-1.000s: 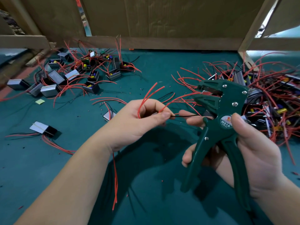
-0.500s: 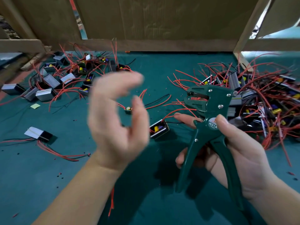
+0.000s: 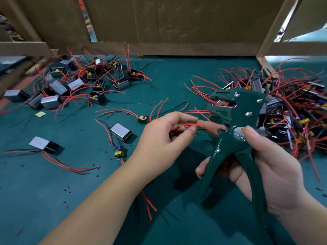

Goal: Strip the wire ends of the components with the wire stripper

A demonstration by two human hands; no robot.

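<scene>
The wire stripper (image 3: 235,121) sits right of centre, just above the green mat (image 3: 35,191). Its long axis runs near to far: the head is at the far end with its mouth facing left, and the two handles splay apart toward the near edge. The right hand (image 3: 276,174) holds it, with the thumb pressed on the round label by the pivot and the fingers curled round the left handle.

Just left of the head, the left hand (image 3: 164,138) pinches a few red wires (image 3: 189,125) between thumb and fingertips. Their ends point right toward the stripper's mouth and stop just short of it.

A heap of components (image 3: 292,112) lies at far right, another pile (image 3: 79,85) at far left, and a silver box (image 3: 121,132) between them.
</scene>
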